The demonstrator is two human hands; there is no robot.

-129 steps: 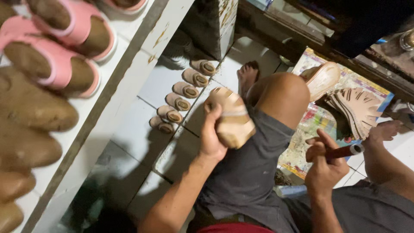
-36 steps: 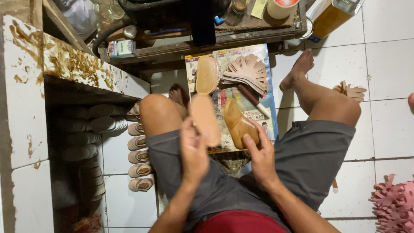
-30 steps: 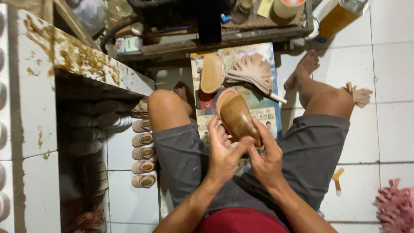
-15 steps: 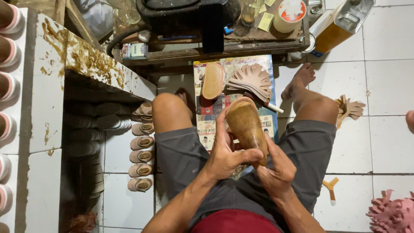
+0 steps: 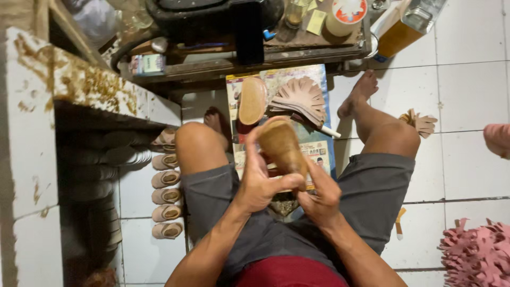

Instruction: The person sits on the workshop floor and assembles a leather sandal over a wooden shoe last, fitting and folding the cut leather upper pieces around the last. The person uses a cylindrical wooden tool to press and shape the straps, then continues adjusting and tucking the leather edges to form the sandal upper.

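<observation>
Shoe sole (image 5: 283,148) above white-tiled floor (image 5: 467,90)

Shoe sole (image 5: 281,149) now upright between hands (image 5: 289,186).

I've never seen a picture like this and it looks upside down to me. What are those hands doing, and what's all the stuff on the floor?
The camera sits on a person's head and looks down, so you see their own arms and legs as they sit on the white tiled floor. The left hand and right hand both hold a tan shoe form. Ahead, a tan sole and a fan of cut pieces lie on a printed sheet. Small shoes line up at the left, and pink pieces are piled at the right.
</observation>
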